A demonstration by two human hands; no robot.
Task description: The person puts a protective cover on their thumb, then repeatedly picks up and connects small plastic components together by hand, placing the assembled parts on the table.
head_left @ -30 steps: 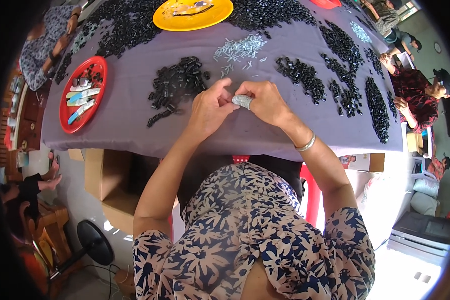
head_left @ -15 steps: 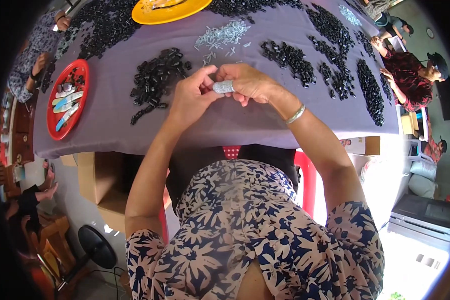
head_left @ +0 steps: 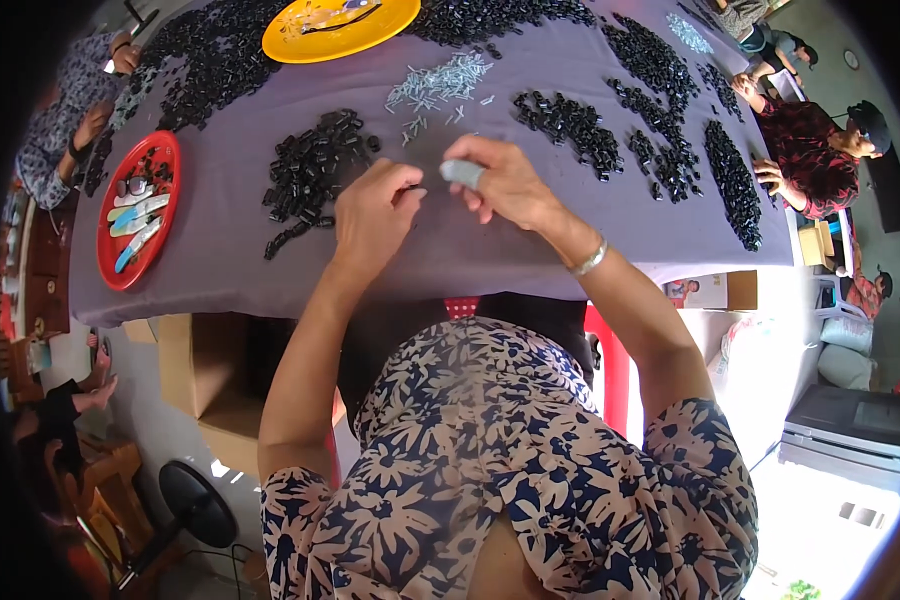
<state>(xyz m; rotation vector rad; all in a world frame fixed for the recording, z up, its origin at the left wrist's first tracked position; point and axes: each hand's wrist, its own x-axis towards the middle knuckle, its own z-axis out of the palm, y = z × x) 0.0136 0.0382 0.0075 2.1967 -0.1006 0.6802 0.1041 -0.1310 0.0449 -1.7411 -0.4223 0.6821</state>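
Above the purple-grey cloth, my left hand (head_left: 375, 212) is closed, thumb against the curled fingers; what it pinches, if anything, is too small to make out. To its right, a short gap away, my right hand (head_left: 512, 185) has its fingers curled in, and anything inside them is hidden. A grey wrap (head_left: 462, 174) covers what looks like the right thumb. Left of my left hand lies a heap of small black cylindrical parts (head_left: 315, 165). Beyond both hands is a scatter of small pale pin-like pieces (head_left: 440, 80).
A red tray (head_left: 173, 215) with blue-and-white handled tools stands at the left. A yellow plate (head_left: 280, 50) sits at the far side. More black parts (head_left: 570, 130) lie in heaps to the right. Other people (head_left: 810, 160) are at the table's sides.
My hands were together at the grey wrap and have come apart. The left hand has closed up. The view has shifted slightly.
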